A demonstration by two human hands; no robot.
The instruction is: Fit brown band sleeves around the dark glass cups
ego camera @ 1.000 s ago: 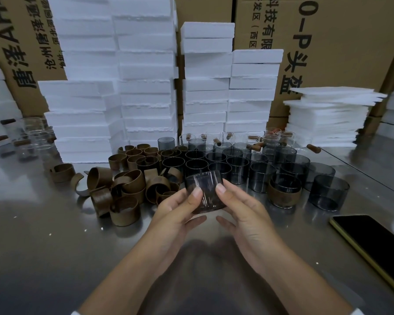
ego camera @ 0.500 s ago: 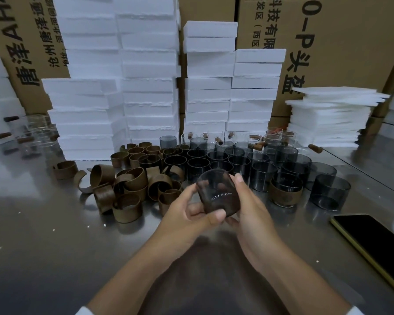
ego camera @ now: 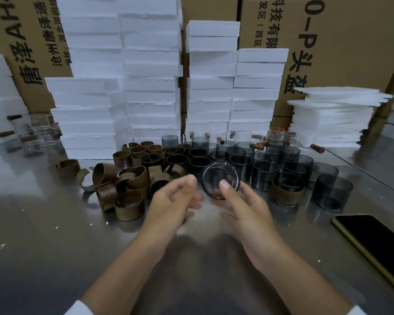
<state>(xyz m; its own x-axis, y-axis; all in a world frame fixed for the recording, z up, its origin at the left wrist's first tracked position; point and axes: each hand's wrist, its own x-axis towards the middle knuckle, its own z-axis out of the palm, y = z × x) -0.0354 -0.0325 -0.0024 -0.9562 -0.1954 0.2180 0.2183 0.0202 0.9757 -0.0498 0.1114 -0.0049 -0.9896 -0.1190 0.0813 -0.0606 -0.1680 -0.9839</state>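
Two hands: the left hand (ego camera: 175, 197) and the right hand (ego camera: 243, 208) are raised side by side over a grey brushed-metal table (ego camera: 43, 235), near each other without touching.
Right hand grip: it holds a dark smoky round glass cup (ego camera: 218, 176); the thumb tip presses on the circular face turned to the camera, and the other fingers curl under and behind the glass.
Held cup: it is lifted off the table and tipped on its side, with one round end toward the camera; whether that end is mouth or base cannot be told.
Left hand fingers: they are loosely half-curled and motion-blurred, with the thumb near the forefinger, gripping nothing. The hand is just left of the held cup, apart from it.
Sleeves: a loose heap of brown curled band sleeves (ego camera: 127, 183) lies on the table left of the hands, some upright, some on their sides.
Cup stock: a packed cluster of upright dark glass cups (ego camera: 237, 160) stands just behind the hands.
Sleeved cup: one dark glass cup wrapped in a brown band (ego camera: 287, 192) stands at the cluster's front, right of the held cup.
Backdrop: stacks of white foam blocks (ego camera: 146, 76) stand in front of printed cardboard boxes (ego camera: 350, 42).
Right edge: a black-screened phone (ego camera: 373, 242) lies flat on the table.
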